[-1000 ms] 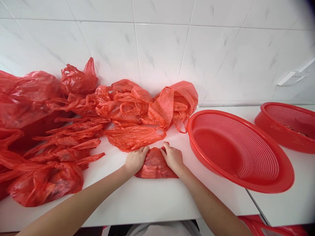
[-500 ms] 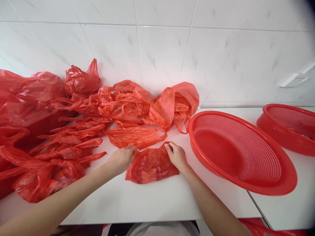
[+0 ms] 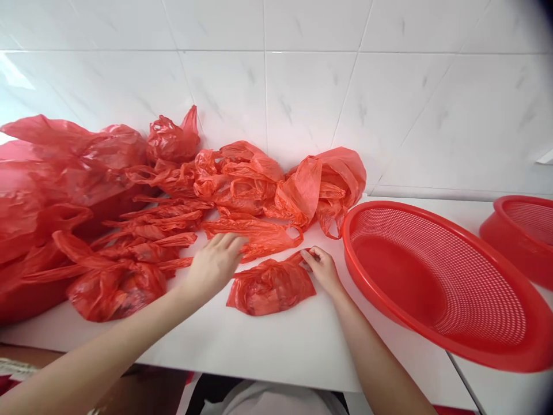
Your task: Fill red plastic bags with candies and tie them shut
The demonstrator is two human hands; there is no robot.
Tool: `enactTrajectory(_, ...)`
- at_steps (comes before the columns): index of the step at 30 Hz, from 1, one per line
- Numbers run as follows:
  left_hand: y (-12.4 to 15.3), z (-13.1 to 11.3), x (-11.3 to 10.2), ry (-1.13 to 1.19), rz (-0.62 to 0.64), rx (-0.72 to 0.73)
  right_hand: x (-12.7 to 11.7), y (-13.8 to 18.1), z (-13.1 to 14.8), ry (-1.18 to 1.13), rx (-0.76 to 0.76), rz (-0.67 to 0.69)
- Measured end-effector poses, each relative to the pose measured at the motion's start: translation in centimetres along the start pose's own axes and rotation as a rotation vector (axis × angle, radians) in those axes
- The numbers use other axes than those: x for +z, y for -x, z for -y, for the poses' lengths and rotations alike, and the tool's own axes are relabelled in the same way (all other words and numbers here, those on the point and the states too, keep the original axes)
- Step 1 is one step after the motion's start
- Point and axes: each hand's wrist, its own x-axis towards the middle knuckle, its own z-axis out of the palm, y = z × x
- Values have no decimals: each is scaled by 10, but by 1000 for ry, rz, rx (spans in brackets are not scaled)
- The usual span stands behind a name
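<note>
A filled red plastic bag (image 3: 272, 288) lies on the white table in front of me, its contents only faintly visible through the film. My right hand (image 3: 323, 270) pinches the handle at the bag's upper right corner. Raised just above and left of the same bag, my left hand (image 3: 217, 262) is off it, fingers stretched forward and holding nothing that I can see. Behind the filled bag, a flat red plastic bag (image 3: 259, 236) is spread out, partly covered by the left fingers.
Several tied red bags (image 3: 116, 288) crowd the left side, and more crumpled bags (image 3: 242, 173) lie along the tiled wall. A large red basket (image 3: 397, 282) sits tilted at right. Beyond it is a second red basket (image 3: 518, 236). The white table's (image 3: 259, 351) front edge runs close to me.
My left hand has let go of the filled bag's left side and lifted up and left. My right hand keeps its pinch. The view has turned a little left.
</note>
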Motion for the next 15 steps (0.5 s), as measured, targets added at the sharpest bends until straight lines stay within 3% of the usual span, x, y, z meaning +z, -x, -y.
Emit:
enactTrajectory(2,-8,-25,5,28,-17,139,-2,3,3,-62,14,10)
enactTrajectory(4,-13,-45,16,53,56,205,-4,5,7,-107,28,18)
enactTrajectory(8,-7,-49,18,144,212,226,-9,8,9,-193,54,-21)
enactTrajectory(11,21,-26,-18,290,300,287,-10,6,6,-274,118,-88)
enactTrajectory(15,66,24,-86,490,388,274,-6,1,-2,-179,149,-3)
